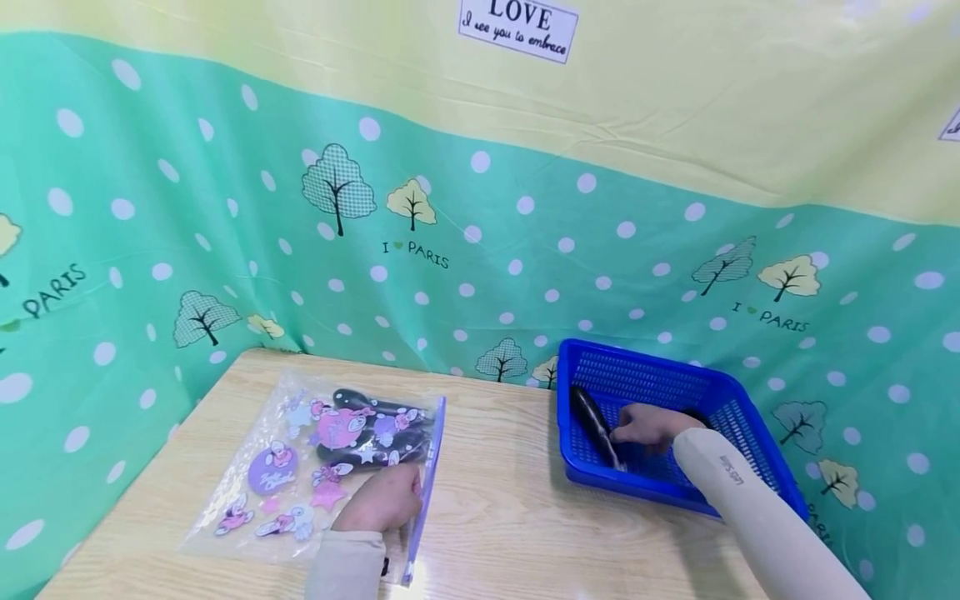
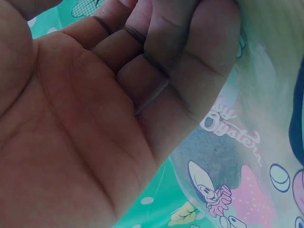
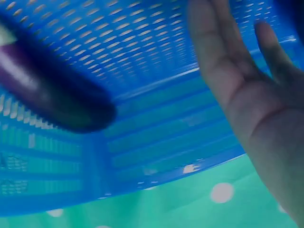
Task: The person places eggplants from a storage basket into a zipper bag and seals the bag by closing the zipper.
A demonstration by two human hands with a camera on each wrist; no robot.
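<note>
On the left of the table lies a clear zip bag (image 1: 225,492) printed with cartoon figures, with dark eggplants (image 1: 352,457) inside it. My left hand (image 1: 386,500) grips the bag near its purple zip edge; in the left wrist view its fingers (image 2: 156,85) are curled beside the printed plastic. My right hand (image 1: 648,425) reaches down into a blue basket (image 1: 600,479), its fingertips right at a dark eggplant (image 1: 592,421). In the right wrist view the fingers are stretched out, and a second eggplant (image 3: 57,90) lies against the basket's perforated wall.
A light wooden table (image 1: 487,517) carries both the bag and the basket. Behind it hangs a green and yellow cloth (image 1: 450,317) with dots and trees. The basket's raised rim surrounds the right hand.
</note>
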